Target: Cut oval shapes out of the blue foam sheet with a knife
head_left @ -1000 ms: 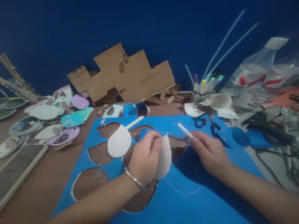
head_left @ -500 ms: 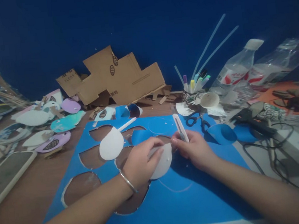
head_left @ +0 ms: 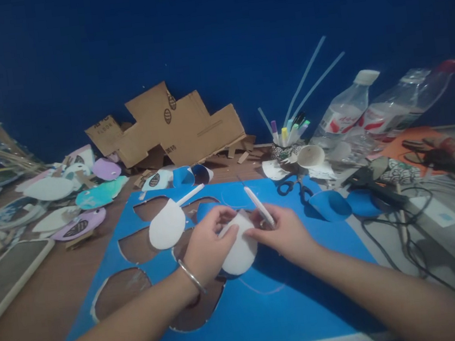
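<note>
My left hand (head_left: 209,244), with a silver bangle at its wrist, grips a rounded white piece (head_left: 240,252) between thumb and fingers. The right edge of that piece meets the thumb of my right hand (head_left: 286,229). A slim white cutter (head_left: 259,207) is held in my right hand, its tip pointing up and to the left. Under both hands lies a blue sheet (head_left: 309,309) with several rounded holes cut through it and faint curved outlines. Another rounded white piece (head_left: 167,225) rests on the sheet left of my hands, with a thin white stick (head_left: 190,195) touching it.
Cut cardboard (head_left: 181,126) leans at the back wall. Scissors (head_left: 295,184), a pen holder (head_left: 286,150), blue rolled pieces (head_left: 330,205), bottles (head_left: 343,108) and a black cable (head_left: 384,245) are on the right. Fish-shaped cutouts (head_left: 80,224) and a framed tray (head_left: 13,277) lie left.
The view has shifted slightly. My right hand has turned, tilting the cutter further left, and its thumb now presses at the white piece, which has rotated a little in my left hand.
</note>
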Action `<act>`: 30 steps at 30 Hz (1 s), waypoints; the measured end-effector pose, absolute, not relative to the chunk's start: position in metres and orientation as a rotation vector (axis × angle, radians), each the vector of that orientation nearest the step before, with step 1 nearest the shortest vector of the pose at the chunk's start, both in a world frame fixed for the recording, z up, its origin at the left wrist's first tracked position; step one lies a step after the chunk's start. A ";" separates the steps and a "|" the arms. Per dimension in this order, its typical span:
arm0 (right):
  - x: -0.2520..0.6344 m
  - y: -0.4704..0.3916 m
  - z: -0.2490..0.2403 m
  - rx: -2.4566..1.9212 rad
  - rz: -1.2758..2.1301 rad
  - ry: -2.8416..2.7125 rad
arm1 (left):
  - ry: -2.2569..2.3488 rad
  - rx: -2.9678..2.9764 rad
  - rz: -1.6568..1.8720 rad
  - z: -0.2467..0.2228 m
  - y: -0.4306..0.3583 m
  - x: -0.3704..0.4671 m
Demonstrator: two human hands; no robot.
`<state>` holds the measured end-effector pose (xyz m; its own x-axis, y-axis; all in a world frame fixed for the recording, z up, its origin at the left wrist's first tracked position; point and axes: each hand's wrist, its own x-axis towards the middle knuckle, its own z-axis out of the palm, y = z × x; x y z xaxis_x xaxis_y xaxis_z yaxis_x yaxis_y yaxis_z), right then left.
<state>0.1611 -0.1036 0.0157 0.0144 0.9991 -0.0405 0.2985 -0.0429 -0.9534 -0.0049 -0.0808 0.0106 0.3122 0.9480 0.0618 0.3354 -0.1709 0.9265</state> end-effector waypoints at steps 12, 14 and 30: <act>0.171 -0.095 0.006 -1.404 1.092 -1.026 | 1.147 1.674 0.898 0.015 -0.080 -0.009; 0.171 -0.096 0.007 -1.336 1.184 -1.015 | 1.146 1.646 0.910 0.016 -0.079 -0.009; 0.168 -0.099 0.017 -1.356 1.328 -1.186 | 1.045 1.366 0.949 0.016 -0.077 -0.007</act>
